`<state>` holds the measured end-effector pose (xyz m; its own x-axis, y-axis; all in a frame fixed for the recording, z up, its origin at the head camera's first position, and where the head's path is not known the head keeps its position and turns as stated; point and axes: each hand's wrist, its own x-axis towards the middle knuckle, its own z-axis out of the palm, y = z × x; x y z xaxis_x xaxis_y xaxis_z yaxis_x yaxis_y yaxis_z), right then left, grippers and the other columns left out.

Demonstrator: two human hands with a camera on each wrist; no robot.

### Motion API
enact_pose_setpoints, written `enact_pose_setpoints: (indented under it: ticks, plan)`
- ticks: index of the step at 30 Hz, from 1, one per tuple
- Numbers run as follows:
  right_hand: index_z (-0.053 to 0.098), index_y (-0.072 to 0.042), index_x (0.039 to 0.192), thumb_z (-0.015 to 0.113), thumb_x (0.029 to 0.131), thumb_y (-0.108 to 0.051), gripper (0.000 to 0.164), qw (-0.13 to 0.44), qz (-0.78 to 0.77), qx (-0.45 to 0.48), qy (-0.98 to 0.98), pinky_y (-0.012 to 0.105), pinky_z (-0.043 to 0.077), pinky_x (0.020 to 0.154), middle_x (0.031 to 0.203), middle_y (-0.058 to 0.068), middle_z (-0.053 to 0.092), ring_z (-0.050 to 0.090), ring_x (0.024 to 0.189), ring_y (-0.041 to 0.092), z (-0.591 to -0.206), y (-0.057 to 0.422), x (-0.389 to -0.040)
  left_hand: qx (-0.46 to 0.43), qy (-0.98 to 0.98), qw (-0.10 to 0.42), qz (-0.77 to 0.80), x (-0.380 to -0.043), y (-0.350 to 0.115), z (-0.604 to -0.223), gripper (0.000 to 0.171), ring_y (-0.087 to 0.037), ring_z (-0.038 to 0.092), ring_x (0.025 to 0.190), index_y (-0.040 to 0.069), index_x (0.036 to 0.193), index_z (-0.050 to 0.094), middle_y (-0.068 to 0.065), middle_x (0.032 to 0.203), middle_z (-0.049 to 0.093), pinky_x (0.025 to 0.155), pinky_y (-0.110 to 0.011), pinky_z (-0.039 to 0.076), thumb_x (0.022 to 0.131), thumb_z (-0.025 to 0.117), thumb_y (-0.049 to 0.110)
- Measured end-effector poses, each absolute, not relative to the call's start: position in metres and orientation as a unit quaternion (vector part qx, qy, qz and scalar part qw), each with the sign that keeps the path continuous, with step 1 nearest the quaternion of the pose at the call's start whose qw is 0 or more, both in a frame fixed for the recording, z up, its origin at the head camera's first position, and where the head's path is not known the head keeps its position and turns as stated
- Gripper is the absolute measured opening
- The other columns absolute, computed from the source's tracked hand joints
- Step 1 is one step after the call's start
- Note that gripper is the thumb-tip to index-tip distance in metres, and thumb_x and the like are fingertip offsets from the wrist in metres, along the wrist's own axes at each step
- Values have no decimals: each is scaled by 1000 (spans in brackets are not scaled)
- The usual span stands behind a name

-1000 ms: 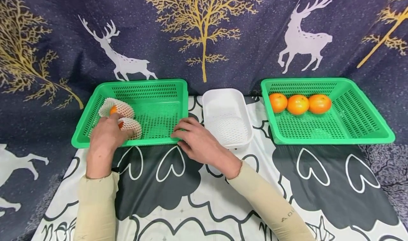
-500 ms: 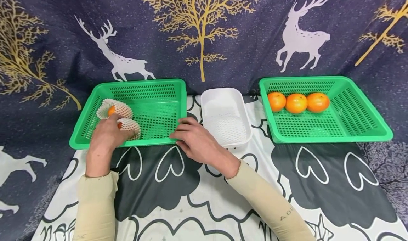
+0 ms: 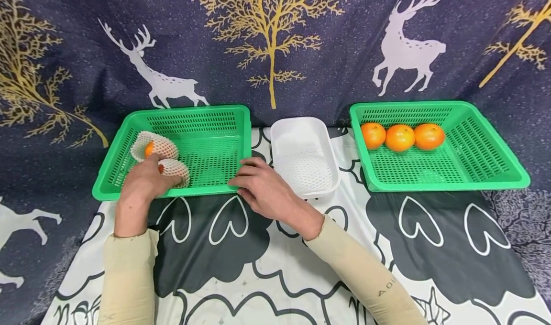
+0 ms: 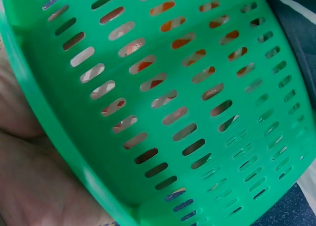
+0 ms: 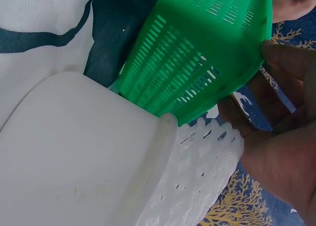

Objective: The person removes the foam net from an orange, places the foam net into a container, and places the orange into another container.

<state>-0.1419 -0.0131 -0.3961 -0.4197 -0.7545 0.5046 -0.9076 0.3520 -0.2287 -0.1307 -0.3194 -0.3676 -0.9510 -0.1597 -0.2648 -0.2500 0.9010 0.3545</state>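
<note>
My left hand reaches over the front rim of the left green basket, thumb and fingers about the nearer orange in a white foam net. A second foam-netted orange lies just behind it, touching or nearly touching my fingers. The left wrist view shows mostly the slotted basket wall, with orange patches through the slots and part of the hand outside the rim. My right hand grips the basket's front right corner; in the right wrist view its thumb presses the rim.
Right of that basket stands a white tray holding white foam nets. Farther right, another green basket holds three bare oranges in its back left part. A patterned cloth covers the table; a dark curtain hangs behind.
The whole view has shifted slightly. Both hands, the netted oranges and the baskets keep the same places relative to each other.
</note>
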Motion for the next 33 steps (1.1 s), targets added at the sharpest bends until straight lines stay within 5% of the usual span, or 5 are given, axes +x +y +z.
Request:
enact_pose_setpoints:
  ticks: [16, 33]
  plan:
    - [76, -11, 107, 71, 89, -4, 20, 155, 246, 509, -810, 33, 27, 117, 102, 1, 71, 61, 112, 19, -397, -14, -141, -123, 962, 127, 210, -131, -322, -368, 108, -58, 43, 119, -6, 156, 13, -39, 138, 41, 92, -65, 41, 85, 68, 55]
    - [77, -10, 107, 68, 91, -3, 19, 163, 250, 512, -805, 34, 29, 117, 100, 1, 72, 63, 107, 17, -398, -13, -140, -126, 966, 95, 206, -128, -313, -363, 109, -58, 46, 117, -3, 156, 18, -40, 137, 43, 92, -65, 42, 83, 67, 61]
